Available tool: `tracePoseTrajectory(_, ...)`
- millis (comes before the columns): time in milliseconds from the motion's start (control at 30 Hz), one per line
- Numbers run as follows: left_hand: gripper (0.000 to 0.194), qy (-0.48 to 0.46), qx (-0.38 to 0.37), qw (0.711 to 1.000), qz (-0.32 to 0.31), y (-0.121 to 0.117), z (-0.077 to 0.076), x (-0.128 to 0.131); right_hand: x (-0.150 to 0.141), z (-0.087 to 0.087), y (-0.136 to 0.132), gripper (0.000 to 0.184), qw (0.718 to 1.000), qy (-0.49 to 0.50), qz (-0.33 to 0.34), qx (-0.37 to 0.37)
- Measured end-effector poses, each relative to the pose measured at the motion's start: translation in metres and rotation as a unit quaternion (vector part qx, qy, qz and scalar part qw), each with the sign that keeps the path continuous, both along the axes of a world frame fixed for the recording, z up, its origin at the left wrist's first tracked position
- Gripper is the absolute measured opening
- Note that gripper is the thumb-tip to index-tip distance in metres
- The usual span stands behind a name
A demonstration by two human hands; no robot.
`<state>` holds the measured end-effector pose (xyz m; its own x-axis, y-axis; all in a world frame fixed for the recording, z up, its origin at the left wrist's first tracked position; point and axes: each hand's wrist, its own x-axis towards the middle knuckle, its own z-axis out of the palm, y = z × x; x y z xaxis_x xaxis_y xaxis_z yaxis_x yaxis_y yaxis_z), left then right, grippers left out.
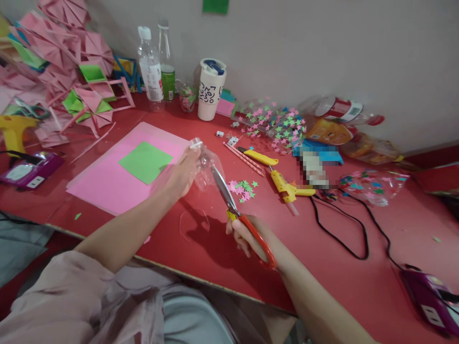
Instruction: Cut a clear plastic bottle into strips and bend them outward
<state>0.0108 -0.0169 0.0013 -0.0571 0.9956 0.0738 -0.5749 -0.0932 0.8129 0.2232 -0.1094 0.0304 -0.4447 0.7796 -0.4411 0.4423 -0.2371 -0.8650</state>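
"Where's the plastic (214, 160)?"

"Above the table (211, 263), pinched in the left hand (183, 169). The right hand (247, 239) grips the scissors (256, 234), blades at the plastic."

"Far along?"

"Partway, I'd say: that loop (180, 228) below may be an offcut; plenty of plastic remains."

"Any cut line?"

"Can't tell; too clear, and the left fingers blur."

on the surface (261, 284), two bottles (152, 81) stand left of the tumbler (207, 107), the folded-paper pile (64, 55) lies farther left, and the paper stack (103, 184) lies in front and left of the tumbler. before the tumbler, the left hand (187, 169) holds the plastic piece (206, 169), and nearer the person the right hand (246, 234) holds the scissors (224, 188). right of the tumbler lies the star cluster (287, 126), with the cutter (261, 157) and a glue gun (282, 185) front-right.
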Motion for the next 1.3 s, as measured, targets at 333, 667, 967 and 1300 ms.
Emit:
tracePoseTrajectory(333, 0.025, -0.102, -0.061, 0.993, 0.005, 0.000, 0.024, -0.020, 0.017, 0.001, 0.008, 0.058, 0.988, -0.101, 0.049, 0.102)
tracePoseTrajectory(667, 0.016, -0.091, -0.051, 0.995, 0.005, -0.003, 0.025, -0.019, 0.014, -0.004, 0.003, 0.063, 0.992, -0.077, 0.056, 0.085)
tracePoseTrajectory(967, 0.021, -0.046, -0.036, 0.998, -0.006, -0.004, 0.023, -0.016, 0.012, 0.002, 0.003, 0.062, 0.995, -0.035, 0.050, 0.084)
tracePoseTrajectory(1300, 0.019, -0.040, -0.017, 0.999, 0.011, -0.004, 0.020, -0.011, 0.011, -0.003, 0.004, 0.062, 0.994, -0.050, 0.049, 0.081)
